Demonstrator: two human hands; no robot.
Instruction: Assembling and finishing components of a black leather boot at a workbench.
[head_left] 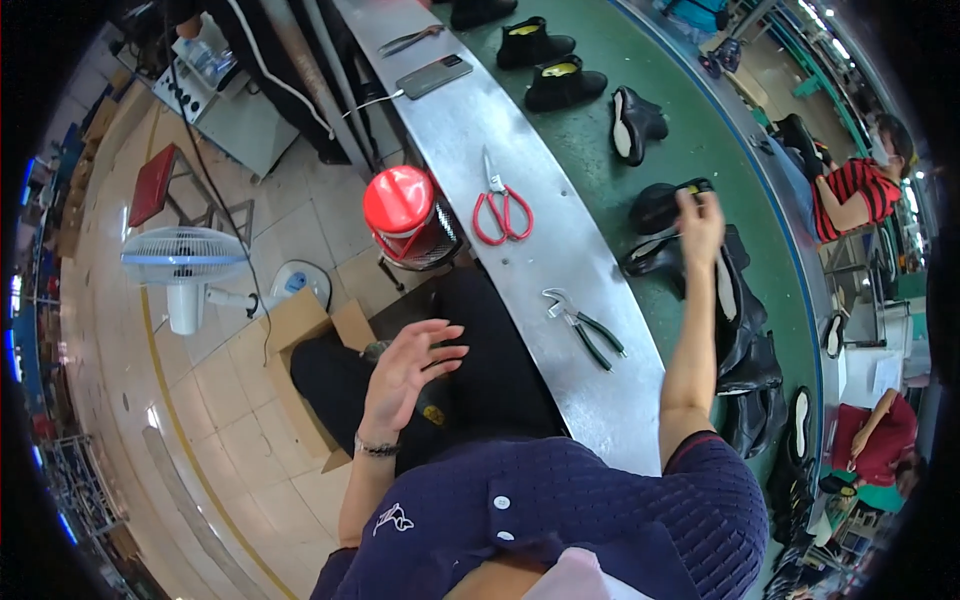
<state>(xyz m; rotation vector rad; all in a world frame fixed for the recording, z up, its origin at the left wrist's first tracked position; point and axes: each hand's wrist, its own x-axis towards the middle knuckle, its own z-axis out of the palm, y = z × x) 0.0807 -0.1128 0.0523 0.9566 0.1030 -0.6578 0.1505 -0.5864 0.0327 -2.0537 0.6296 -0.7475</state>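
Note:
My right hand reaches out over the green conveyor belt. Its fingers are bent round the collar of a black ankle boot, at the opening where a bit of yellow shows. Just below that hand, more black boots lie close together, some with pale soles turned outward. My left hand hovers above my lap with fingers apart and nothing in it. On the metal ledge between my hands lie green-handled pincers. Farther along it are red-handled scissors.
Along the green belt stand several other black boots. A phone on a white cable sits at the metal ledge's far end. Left are a red-lidded container, a fan and a cardboard box. Co-workers sit across the belt.

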